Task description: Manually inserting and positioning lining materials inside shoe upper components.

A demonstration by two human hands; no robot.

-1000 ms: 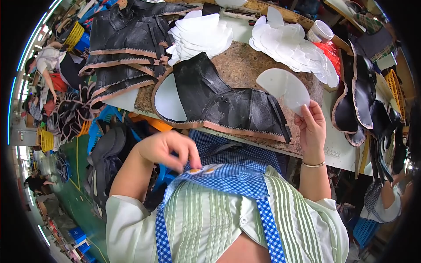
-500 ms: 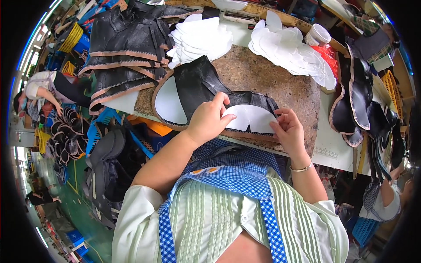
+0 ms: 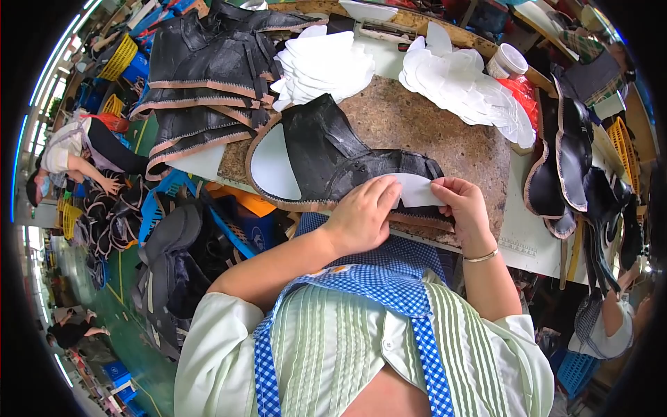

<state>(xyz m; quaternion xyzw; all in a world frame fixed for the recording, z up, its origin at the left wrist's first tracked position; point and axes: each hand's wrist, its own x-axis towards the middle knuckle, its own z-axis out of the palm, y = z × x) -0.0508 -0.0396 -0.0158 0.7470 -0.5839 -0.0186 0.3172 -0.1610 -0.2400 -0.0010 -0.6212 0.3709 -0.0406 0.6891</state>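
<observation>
A black leather shoe upper (image 3: 313,163) lies inside-up on the board before me, with a tan lining along its lower edge. In its left end sits a white curved stiffener (image 3: 273,170). At the right end is a white half-moon stiffener (image 3: 418,190). Flat fingers of my left hand (image 3: 365,212) rest over this piece's left part and hide it. My right hand (image 3: 464,205) pinches its right corner between thumb and forefinger.
Stone-like work board (image 3: 445,146) under the upper. Behind it lie two heaps of white stiffeners (image 3: 323,66) (image 3: 462,87) and a white cup (image 3: 507,61). Stacked black uppers (image 3: 201,62) stand back left; more uppers (image 3: 566,146) hang at right. A co-worker (image 3: 76,153) bends at far left.
My left hand has come down from the half-moon stiffener's upper left edge and now lies across its left part. My right hand stays at the right corner.
</observation>
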